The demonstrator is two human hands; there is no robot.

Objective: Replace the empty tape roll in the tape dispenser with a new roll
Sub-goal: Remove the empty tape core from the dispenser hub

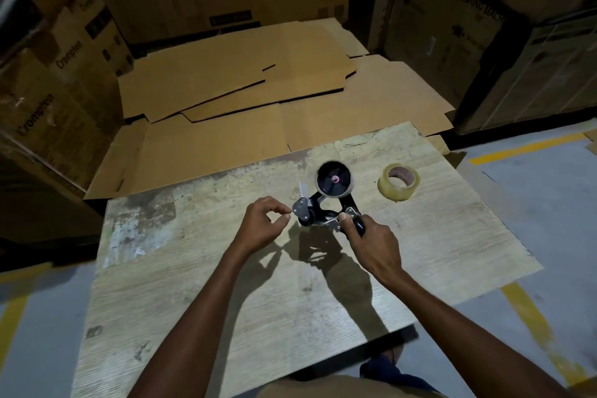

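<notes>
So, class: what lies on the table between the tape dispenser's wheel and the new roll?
Nothing: the head view shows bare table between wheel and new roll.

Glossy black tape dispenser with shiny metal plates; worn, matt wood-grain tabletop.

Right hand clasps tape dispenser

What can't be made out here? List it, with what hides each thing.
- Head view: handle of the black metal tape dispenser, wrapped by the right hand.
- Whether the left hand pinches tape at the dispenser's front: too small, dim.
- Tape left on the dispenser's spool: too dark.
- Underside of the clear tape roll on the pale wooden board.
</notes>
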